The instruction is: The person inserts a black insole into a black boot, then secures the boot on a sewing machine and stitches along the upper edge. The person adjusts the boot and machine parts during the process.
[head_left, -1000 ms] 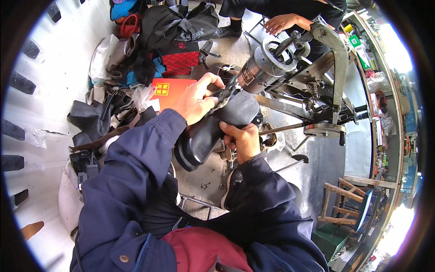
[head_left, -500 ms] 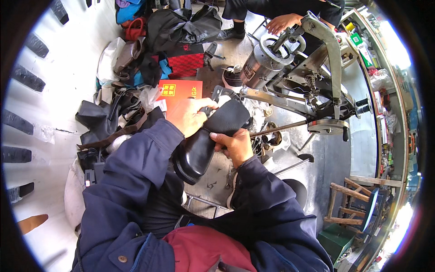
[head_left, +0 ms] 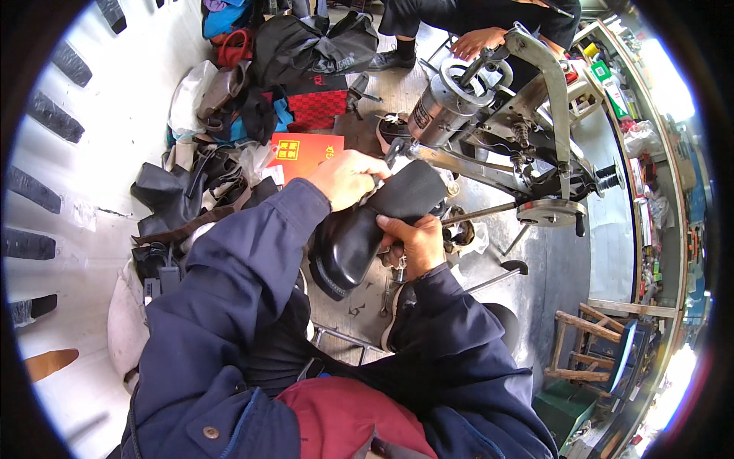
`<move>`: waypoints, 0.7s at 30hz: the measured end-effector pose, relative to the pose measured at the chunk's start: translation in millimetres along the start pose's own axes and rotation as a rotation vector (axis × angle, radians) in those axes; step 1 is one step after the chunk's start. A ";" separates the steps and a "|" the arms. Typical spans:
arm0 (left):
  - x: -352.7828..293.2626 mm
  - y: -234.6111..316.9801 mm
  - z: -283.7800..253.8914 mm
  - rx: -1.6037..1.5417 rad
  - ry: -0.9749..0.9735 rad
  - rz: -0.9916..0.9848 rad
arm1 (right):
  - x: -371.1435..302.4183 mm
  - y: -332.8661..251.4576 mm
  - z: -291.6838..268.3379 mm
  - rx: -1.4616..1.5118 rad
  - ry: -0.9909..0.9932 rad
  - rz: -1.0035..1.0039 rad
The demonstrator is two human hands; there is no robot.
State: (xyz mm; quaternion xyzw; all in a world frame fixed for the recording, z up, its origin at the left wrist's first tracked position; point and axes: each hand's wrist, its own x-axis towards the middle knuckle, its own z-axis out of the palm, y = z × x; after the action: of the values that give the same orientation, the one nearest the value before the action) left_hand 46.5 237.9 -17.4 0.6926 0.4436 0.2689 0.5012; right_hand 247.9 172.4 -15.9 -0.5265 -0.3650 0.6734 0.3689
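Observation:
A black leather boot (head_left: 348, 249) is held tilted above my lap, its rounded, shiny toe toward me and its dull shaft (head_left: 413, 191) pointing away to the right. My right hand (head_left: 417, 243) grips the near right side of the shaft, thumb lying on top and fingers curled under it. My left hand (head_left: 350, 180) is closed at the boot's far left side by the opening, its fingertips against the edge. Something pale shows beside those fingertips, too small to name. The boot's underside is hidden.
A metal hand-cranked sewing machine (head_left: 527, 145) stands ahead right; a seated person's hand (head_left: 478, 42) rests behind it. Leather scraps (head_left: 160, 199), bags and a red box (head_left: 310, 153) lie on the left. A wooden stool (head_left: 589, 352) and cluttered shelves (head_left: 680, 199) are at right.
The boot has moved slightly to the right and tilted, its toe rising a little. Both hands have shifted right with it, the left one turning more over the edge.

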 end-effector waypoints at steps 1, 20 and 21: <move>3.8 0.0 0.8 -0.031 0.028 0.007 | 0.9 -2.6 -1.3 0.017 0.002 -0.011; 64.7 -7.4 -4.6 -0.411 0.081 0.123 | 27.7 -24.2 -9.8 0.106 0.153 -0.068; 68.5 -9.1 -5.0 -0.433 0.058 0.132 | 29.2 -25.1 -9.5 0.122 0.170 -0.076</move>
State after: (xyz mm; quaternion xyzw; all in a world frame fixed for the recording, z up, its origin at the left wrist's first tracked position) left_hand 70.9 301.8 -29.1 0.5885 0.3433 0.4097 0.6066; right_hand 255.0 210.7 -8.4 -0.5442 -0.3104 0.6327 0.4551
